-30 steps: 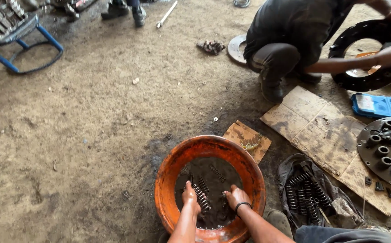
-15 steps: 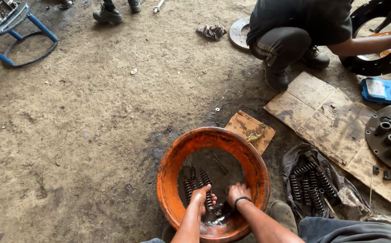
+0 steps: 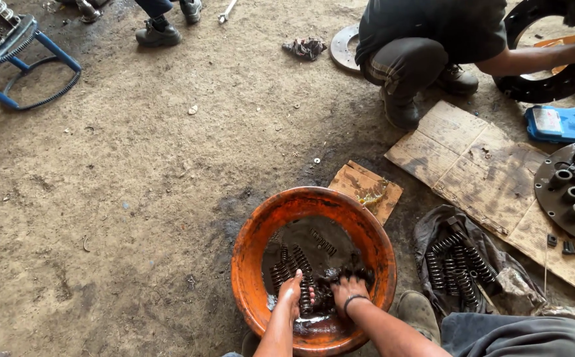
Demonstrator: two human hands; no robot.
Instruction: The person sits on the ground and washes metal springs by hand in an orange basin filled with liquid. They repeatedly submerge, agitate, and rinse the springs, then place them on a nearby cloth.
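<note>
Your fingers are down among the springs [image 3: 299, 274] at the bottom of the orange basin [image 3: 251, 248], in the lower middle of the frame. Your left hand [image 3: 292, 291] is edge-on, fingers pressed together and pointing into the dark, oily liquid; whether they pinch a spring, you cannot tell from here. Your right hand [image 3: 349, 291] lies palm down just beside it, fingers curled over a clump of springs — a dark band sits on that wrist. The two hands are close but apart.

Just right of the basin, more springs lie in a row on a dirty rag [image 3: 499, 281] on the floor [image 3: 122, 192]. A small piece of cardboard [image 3: 367, 188] touches the basin's upper right rim, and a larger sheet of cardboard [image 3: 479, 172] lies further right. At the right edge sits a round metal plate [image 3: 565, 205] with raised posts, with a blue case [image 3: 562, 122] above it.

In the upper right another person [image 3: 433, 39] squats, one arm reaching to a large black ring [image 3: 545, 82]. A blue stand [image 3: 16, 59] is in the upper left — a pair of shoes [image 3: 168, 23] shows along the top edge.
</note>
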